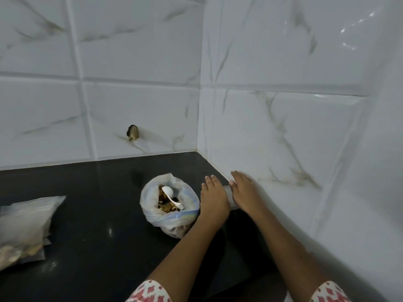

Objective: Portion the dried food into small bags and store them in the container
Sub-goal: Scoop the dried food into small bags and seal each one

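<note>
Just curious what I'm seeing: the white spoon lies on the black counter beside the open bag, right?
Not quite. The head view shows the spoon inside the open bag, resting on the dried food, not on the counter beside it.

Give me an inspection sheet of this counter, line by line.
Surface: black countertop, glossy.
Job's things: open plastic bag of dried food with a white spoon in it; partly filled clear bags lie at the left edge; no container seen.
Clutter: nothing seen.
Hands: left hand and right hand lie flat, fingers straight, on a pale sheet by the wall, perhaps a bag.
Cables: nothing seen.
Surroundings: white tiled walls meet in a corner; a hole in one tile.
</note>
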### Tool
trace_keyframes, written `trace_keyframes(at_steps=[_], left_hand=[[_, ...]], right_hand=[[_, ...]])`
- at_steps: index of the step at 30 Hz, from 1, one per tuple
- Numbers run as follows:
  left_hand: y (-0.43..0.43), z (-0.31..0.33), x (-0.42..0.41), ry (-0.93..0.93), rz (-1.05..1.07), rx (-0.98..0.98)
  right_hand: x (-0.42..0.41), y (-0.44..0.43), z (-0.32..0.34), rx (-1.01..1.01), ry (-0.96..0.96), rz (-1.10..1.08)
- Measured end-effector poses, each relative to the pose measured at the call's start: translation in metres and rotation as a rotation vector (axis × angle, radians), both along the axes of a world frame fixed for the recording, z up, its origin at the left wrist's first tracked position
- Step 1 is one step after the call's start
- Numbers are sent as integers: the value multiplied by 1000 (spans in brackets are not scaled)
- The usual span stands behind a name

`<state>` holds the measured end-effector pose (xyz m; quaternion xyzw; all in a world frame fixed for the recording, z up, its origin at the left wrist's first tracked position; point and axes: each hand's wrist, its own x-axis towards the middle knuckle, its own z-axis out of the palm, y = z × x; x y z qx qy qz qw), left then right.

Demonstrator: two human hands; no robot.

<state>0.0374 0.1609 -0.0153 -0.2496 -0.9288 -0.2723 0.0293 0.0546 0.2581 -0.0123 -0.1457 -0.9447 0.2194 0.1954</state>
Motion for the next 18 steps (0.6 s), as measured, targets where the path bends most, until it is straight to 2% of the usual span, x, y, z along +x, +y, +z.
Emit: trace_keyframes(at_steps=[3, 9, 14, 18], left_hand=[[4, -14, 2, -122, 26, 72], [8, -26, 5, -168, 9, 290], [8, -23, 1, -103, -2, 532], [4, -20, -1, 14, 24, 635]], right_hand=[[3, 1, -17, -73, -21, -8], [4, -1, -31, -34, -15, 31], [5, -1, -25, -117, 19, 19], [9, -3, -24, -141, 94, 6]])
